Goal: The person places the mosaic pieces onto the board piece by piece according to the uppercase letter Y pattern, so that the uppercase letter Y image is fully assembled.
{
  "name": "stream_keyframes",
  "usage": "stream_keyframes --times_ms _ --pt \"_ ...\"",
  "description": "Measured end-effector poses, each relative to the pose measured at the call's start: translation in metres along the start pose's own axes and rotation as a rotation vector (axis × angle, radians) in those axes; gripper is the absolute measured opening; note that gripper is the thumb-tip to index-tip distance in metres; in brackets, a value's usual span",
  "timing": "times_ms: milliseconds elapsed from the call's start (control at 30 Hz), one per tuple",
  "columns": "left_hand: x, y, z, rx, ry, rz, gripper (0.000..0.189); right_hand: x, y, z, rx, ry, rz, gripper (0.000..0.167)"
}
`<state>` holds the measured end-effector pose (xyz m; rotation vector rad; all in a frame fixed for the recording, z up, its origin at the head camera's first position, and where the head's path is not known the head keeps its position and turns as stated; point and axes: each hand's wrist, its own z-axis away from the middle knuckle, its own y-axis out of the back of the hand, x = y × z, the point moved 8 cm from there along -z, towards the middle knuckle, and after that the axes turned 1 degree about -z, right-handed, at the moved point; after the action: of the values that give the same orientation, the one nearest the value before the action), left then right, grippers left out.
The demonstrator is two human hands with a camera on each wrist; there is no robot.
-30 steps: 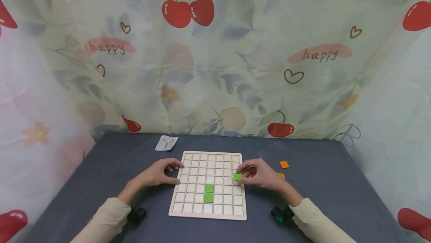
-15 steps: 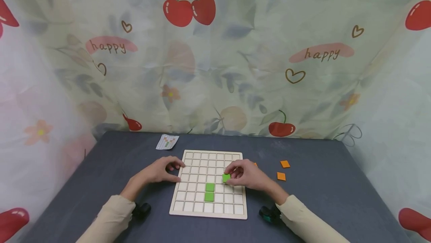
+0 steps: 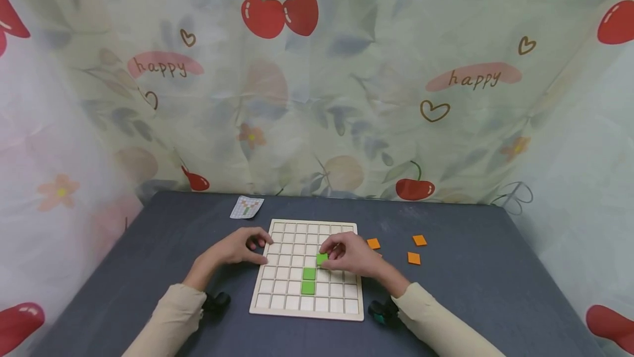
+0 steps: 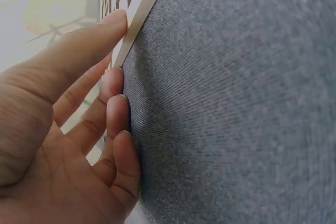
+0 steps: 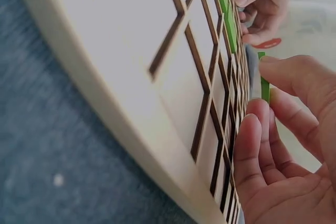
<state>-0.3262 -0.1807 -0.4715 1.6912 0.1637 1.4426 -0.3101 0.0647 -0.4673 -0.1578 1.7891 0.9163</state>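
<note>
My right hand (image 3: 355, 255) pinches a small green square tile (image 3: 322, 259) between thumb and fingers, over the right-centre cells of a pale wooden grid board (image 3: 285, 261). In the right wrist view this tile (image 5: 265, 85) stands edge-on, raised off the board's surface. Two other green tiles, an upper one (image 3: 309, 274) and a lower one (image 3: 308, 287), fill neighbouring cells of one column. At the board's left edge rests my left hand (image 3: 235, 250), fingers relaxed. The left wrist view has its thumb (image 4: 113, 22) on the board's rim (image 4: 142, 11).
Several orange square tiles lie on the dark tabletop right of the board, among them one near tile (image 3: 414, 258) and one far tile (image 3: 419, 240). Behind the board's left corner is a small card (image 3: 246, 207) with a coloured grid pattern. A printed curtain (image 3: 317, 126) closes off the back.
The right hand has carried the green tile leftward from the board's right edge toward its middle, uncovering more orange tiles. The left hand stays at the left edge.
</note>
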Motion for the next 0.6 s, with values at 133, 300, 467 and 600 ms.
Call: stream_keyframes --times_ms 133,300,467,600 --pt "0.001 0.000 0.000 0.009 0.010 0.000 0.036 -0.003 -0.002 -0.002 0.007 -0.002 0.020 0.020" --pt "0.000 -0.001 -0.001 0.013 0.019 -0.002 0.036 -0.006 -0.005 -0.005 0.006 -0.006 0.043 0.019" --pt "0.000 -0.002 -0.001 0.012 0.040 0.007 0.036 -0.008 -0.009 -0.009 0.018 -0.005 0.060 0.019" --pt "-0.002 -0.002 -0.002 0.015 0.058 0.006 0.036 -0.007 -0.011 -0.012 0.031 -0.020 0.070 0.020"
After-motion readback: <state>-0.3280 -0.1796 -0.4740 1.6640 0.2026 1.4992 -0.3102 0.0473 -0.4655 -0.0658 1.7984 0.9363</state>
